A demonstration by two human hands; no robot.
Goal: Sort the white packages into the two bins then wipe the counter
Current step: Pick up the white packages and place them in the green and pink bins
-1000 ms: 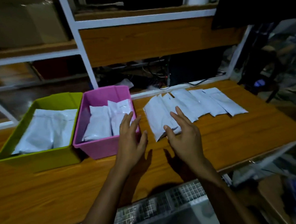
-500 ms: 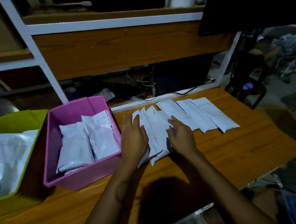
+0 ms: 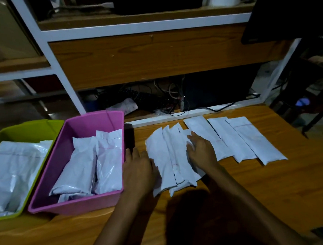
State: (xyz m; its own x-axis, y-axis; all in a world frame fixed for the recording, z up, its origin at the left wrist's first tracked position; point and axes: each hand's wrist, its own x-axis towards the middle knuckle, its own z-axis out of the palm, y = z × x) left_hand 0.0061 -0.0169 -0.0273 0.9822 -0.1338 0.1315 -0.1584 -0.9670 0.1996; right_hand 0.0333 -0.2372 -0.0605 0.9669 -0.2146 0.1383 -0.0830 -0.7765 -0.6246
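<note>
A: Current step?
B: Sorting: packets [image 3: 168, 159] overlap at the centre of the desk [image 3: 254, 188], beside the pink bin [image 3: 93, 116]. The left hand [image 3: 138, 166] lies flat against them, the right hand [image 3: 201, 152] flat on top; neither grips.
A: Next?
B: Likely pinch one and lift.

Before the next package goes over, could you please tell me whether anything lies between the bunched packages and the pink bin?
Nothing visible does. Only a bare strip of counter and the left hand, at the bunch's left edge, lie between the bunched packages and the open-topped pink bin; its side wall must be cleared.
</note>
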